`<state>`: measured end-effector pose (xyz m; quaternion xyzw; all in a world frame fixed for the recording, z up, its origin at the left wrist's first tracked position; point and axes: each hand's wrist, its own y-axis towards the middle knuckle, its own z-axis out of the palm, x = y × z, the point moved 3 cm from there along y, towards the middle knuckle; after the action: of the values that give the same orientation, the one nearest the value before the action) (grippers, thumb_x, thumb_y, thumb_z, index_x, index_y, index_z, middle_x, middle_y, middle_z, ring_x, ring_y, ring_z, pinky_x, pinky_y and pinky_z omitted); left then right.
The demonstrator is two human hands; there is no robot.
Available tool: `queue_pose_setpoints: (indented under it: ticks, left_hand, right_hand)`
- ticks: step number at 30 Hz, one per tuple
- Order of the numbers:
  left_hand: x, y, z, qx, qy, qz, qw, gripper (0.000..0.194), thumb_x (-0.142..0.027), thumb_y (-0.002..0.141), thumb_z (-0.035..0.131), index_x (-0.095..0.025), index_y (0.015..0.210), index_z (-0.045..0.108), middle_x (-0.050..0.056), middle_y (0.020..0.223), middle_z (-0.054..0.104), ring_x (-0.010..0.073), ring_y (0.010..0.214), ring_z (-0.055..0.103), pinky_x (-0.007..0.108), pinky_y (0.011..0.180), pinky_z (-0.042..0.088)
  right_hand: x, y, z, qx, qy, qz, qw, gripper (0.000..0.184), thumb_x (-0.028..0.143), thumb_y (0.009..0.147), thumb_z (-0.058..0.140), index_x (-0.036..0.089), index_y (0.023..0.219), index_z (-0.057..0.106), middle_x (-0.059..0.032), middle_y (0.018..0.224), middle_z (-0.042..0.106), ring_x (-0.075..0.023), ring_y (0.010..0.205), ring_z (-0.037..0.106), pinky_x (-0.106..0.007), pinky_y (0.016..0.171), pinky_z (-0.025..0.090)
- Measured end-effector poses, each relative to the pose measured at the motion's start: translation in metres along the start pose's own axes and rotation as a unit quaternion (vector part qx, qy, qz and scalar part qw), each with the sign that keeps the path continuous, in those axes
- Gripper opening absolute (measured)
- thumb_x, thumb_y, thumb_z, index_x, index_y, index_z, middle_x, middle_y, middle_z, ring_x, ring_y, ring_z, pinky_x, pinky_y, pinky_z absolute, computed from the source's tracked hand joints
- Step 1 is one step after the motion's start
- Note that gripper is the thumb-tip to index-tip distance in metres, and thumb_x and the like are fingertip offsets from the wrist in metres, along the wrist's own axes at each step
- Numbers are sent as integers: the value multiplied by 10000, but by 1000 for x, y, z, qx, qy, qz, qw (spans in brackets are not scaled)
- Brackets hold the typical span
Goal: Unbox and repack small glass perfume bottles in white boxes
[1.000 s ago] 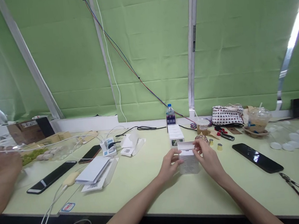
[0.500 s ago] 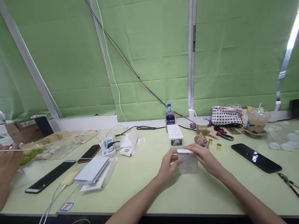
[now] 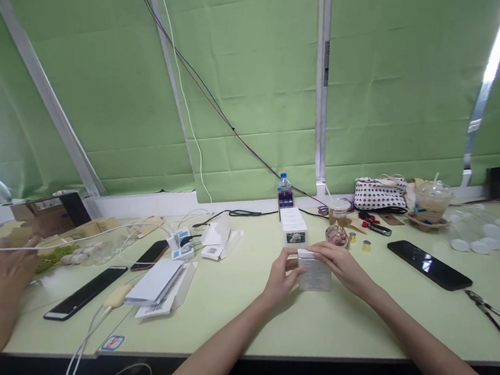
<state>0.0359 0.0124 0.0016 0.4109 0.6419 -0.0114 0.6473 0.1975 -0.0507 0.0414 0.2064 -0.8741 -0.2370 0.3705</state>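
Observation:
A small white box (image 3: 315,276) with faint print on its near face stands upright on the table in front of me. My left hand (image 3: 283,272) grips its left side, thumb on the near face. Across the top right edge lie the fingers of my right hand (image 3: 335,260), bent over the top flap and pressing it. Just behind stands a row of white boxes (image 3: 295,230), the front one with a picture of white flowers. A round patterned ornament (image 3: 336,236) sits close behind my right hand.
Another person's hand (image 3: 5,270) works at the far left. Phones (image 3: 429,264) lie on both sides. Flattened white cartons (image 3: 157,285), a power strip (image 3: 180,245) and cables are to the left. A bottle (image 3: 284,191), drink cups (image 3: 339,211) and pliers (image 3: 482,301) are also there.
The raised top flap of the white box now lies lower under my right fingers. My left hand keeps its place. At the far left, the other person's hand has shifted slightly.

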Motion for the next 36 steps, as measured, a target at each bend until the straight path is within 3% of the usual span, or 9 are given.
queue_pose_setpoints:
  ticks: [29, 36]
  left_hand:
    - [-1, -1, 0, -14, 2, -46, 999, 329, -367, 787, 647, -212, 964, 417, 46, 974, 627, 211, 887, 663, 340, 766, 520]
    - [-1, 1, 0, -5, 6, -40, 999, 291, -361, 791, 640, -216, 927, 428, 44, 979, 627, 212, 889, 659, 345, 765, 528]
  right_hand:
    - [-2, 2, -9, 75, -16, 1, 997, 373, 404, 967, 354, 288, 1207, 615, -46, 1225, 615, -219, 1087, 574, -363, 942, 437]
    - [-8, 2, -10, 67, 59, 40, 995, 414, 468, 948, 363, 264, 1195, 626, -52, 1252, 621, -246, 1132, 563, -394, 961, 435]
